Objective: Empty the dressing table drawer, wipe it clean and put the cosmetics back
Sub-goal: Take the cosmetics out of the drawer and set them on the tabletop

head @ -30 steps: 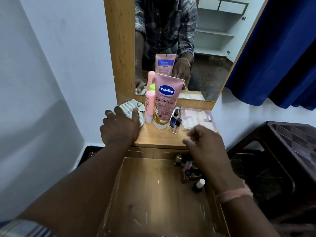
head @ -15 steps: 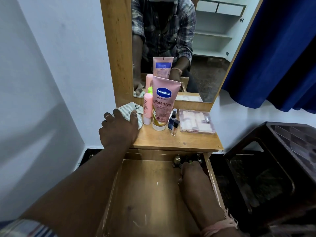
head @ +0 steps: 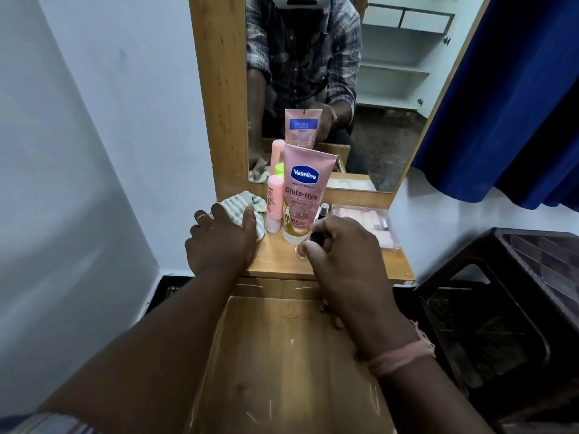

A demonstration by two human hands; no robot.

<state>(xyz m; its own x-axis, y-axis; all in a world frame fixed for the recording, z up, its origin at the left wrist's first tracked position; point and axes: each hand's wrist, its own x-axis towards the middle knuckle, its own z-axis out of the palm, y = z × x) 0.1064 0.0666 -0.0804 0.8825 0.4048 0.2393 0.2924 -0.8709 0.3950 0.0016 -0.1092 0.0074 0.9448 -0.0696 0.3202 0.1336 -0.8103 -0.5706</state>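
The wooden drawer is pulled open below the dressing table top. My left hand rests on the table top and grips a striped cloth. My right hand pinches a small clear bottle with a dark cap just above the table top, in front of the pink Vaseline tube. A slim pink tube stands left of the Vaseline tube. A small dark-capped bottle stands behind my right hand. My right arm hides the drawer's back right corner.
A clear box of pale items lies at the right of the table top. The mirror stands behind the cosmetics. A dark plastic chair is close on the right, a blue curtain beyond it. A white wall is left.
My right hand dipped into the drawer's back right corner, then came up to the table top with a small bottle. My left hand stayed on the cloth.
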